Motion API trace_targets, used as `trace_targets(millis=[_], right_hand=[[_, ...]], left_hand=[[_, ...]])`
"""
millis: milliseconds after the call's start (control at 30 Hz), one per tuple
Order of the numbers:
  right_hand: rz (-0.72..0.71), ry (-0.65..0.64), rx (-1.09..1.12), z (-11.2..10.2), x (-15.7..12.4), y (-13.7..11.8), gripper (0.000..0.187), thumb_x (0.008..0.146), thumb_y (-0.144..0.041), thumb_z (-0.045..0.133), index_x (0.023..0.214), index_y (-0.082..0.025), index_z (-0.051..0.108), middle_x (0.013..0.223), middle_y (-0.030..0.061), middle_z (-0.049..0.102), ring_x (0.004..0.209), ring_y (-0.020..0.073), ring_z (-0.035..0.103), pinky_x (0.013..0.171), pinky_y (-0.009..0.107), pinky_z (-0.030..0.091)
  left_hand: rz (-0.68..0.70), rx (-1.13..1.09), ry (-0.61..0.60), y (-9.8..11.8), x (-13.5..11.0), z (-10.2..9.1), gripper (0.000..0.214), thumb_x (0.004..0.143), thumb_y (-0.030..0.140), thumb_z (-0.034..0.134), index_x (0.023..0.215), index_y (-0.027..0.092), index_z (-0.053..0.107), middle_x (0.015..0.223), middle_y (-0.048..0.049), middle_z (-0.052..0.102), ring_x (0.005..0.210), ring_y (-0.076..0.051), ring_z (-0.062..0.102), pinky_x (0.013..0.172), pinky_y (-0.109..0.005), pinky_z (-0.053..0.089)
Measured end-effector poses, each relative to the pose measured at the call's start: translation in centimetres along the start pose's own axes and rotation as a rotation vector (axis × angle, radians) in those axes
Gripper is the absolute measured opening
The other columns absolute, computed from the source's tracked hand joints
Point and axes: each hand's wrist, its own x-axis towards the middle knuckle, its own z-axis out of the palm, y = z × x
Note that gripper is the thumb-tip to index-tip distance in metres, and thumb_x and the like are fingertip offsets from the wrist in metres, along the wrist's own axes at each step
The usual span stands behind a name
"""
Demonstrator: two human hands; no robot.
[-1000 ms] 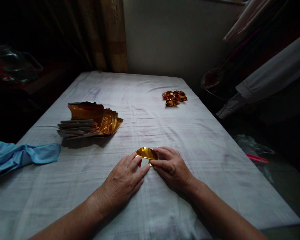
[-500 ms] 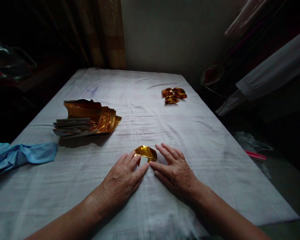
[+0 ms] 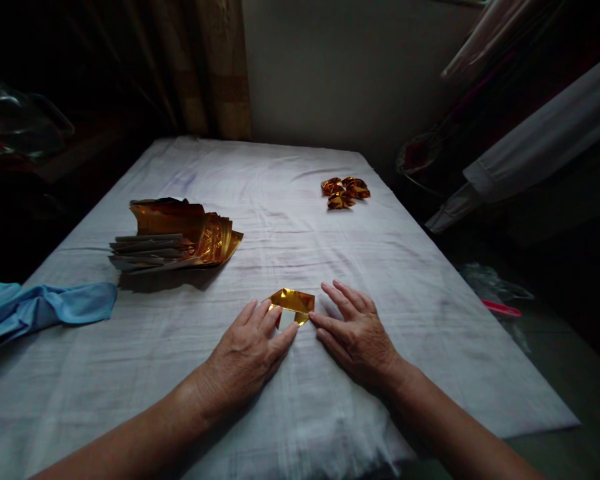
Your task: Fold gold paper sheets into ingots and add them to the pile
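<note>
A partly folded piece of gold foil paper (image 3: 293, 300) lies flat on the white-covered table, with a pale patch showing near its front edge. My left hand (image 3: 247, 343) rests at its left side, fingers stretched out and fingertips on the folded edge. At the right corner, the index fingertip of my right hand (image 3: 355, 330) touches or nearly touches the foil. The other fingers of that hand are spread and raised a little. Neither hand grips anything.
Left of the middle stands a stack of gold foil sheets (image 3: 180, 237). Several folded gold foil pieces (image 3: 344, 192) lie at the back right. A blue cloth (image 3: 45, 310) is at the left table edge. White fabric (image 3: 530, 153) hangs beyond the right edge.
My right hand has shifted slightly right, away from the left hand. More of the foil's right end shows, its upper right corner now squared rather than slanted. My left hand stays nearly still.
</note>
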Motion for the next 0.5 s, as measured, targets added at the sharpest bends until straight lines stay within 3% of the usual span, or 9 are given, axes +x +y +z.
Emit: trace_targets(millis=[233,500], right_hand=[[-0.021,-0.013,-0.022,-0.1,-0.1,-0.3,0.028,0.092,-0.031,0.061,0.117,-0.028,0.072,0.149,0.0115,0.05,0.137,0.0346,0.043,0.108,0.055,0.035],[0.004,-0.019,-0.036,0.1,-0.2,-0.1,0.027,0.09,-0.032,0.064,0.116,-0.031,0.072,0.146,0.0094,0.053,0.138,0.0338,0.042,0.108,0.055,0.035]], left_hand=[[-0.002,0.021,-0.044,0.5,0.7,-0.3,0.035,0.099,0.029,0.05,0.132,0.023,0.058,0.115,-0.0141,0.061,0.113,-0.031,0.056,0.103,-0.052,0.04],[0.051,-0.011,-0.054,-0.8,-0.5,-0.7,0.036,0.099,0.031,0.051,0.133,0.025,0.059,0.127,-0.0122,0.059,0.123,-0.03,0.053,0.107,-0.049,0.039]])
